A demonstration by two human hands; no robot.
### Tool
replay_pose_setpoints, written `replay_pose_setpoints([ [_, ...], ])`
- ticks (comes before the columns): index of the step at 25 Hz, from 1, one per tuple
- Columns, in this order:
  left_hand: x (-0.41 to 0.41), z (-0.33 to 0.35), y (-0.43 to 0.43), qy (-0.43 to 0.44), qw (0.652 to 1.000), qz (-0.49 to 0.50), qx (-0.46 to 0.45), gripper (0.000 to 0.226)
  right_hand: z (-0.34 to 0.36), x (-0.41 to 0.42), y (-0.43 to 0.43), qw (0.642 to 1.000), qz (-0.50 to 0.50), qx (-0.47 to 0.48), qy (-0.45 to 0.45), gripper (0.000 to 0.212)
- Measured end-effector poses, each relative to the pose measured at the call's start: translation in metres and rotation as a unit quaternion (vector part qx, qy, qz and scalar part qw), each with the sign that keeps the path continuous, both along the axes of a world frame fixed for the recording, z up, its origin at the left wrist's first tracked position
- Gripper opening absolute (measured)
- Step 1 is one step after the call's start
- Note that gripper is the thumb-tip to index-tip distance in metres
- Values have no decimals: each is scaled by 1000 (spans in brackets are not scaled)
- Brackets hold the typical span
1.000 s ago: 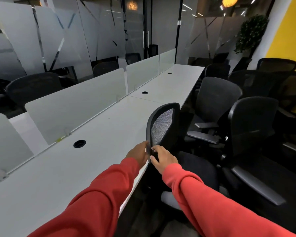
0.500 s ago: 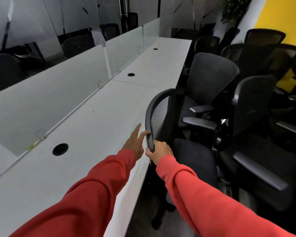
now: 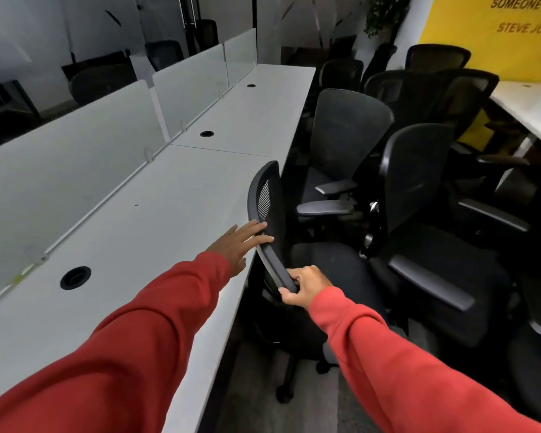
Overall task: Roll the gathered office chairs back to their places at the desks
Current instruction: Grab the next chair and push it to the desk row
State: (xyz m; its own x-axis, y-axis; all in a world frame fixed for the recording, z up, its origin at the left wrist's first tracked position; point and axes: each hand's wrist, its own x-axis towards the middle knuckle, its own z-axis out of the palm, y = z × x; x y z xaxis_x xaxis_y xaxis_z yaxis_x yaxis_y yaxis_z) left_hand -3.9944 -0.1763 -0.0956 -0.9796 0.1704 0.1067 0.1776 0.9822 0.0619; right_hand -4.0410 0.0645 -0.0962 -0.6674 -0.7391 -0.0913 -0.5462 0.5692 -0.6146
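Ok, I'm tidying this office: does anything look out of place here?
Yes: several black chairs crowd together beside the white desk instead of sitting at places; the held chair faces away from the desk.

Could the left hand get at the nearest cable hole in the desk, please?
Probably yes: the left hand merely touches the chair back with straight fingers, and bare desk lies between it and the cable hole.

A yellow wall lettered "STEVE JOBS" stands far right, a leafy plant beside it, glass partitions left.
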Motion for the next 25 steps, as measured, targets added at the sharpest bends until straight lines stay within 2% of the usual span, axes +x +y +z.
replay_pose_setpoints([
  [4,-2,7,50,3,998,-49,-38,71,4,-16,95,997,29,64,17,25],
  [6,-12,13,73,-15,998,-17,-61,67,7,-22,138,996,29,84,12,32],
  [9,-19,21,100,-24,999,13,-24,74,23,-26,171,989,59,130,-27,5],
  [10,-18,20,107,-9,1000,15,5,73,29,-28,172,985,76,149,-32,22],
  [11,-16,21,112,-5,999,18,26,71,37,-28,170,979,90,180,-25,30],
  [13,-10,22,121,-11,999,18,44,68,50,-18,158,964,91,249,34,14],
  [15,0,25,138,-14,999,21,36,68,52,1,147,950,59,293,88,40],
  [16,7,23,147,-10,999,24,34,69,50,13,139,955,46,282,86,47],
  [20,41,15,190,22,998,48,20,73,33,51,124,969,24,224,104,44],
  [25,86,3,263,47,996,78,25,71,19,79,186,962,29,200,186,40],
])
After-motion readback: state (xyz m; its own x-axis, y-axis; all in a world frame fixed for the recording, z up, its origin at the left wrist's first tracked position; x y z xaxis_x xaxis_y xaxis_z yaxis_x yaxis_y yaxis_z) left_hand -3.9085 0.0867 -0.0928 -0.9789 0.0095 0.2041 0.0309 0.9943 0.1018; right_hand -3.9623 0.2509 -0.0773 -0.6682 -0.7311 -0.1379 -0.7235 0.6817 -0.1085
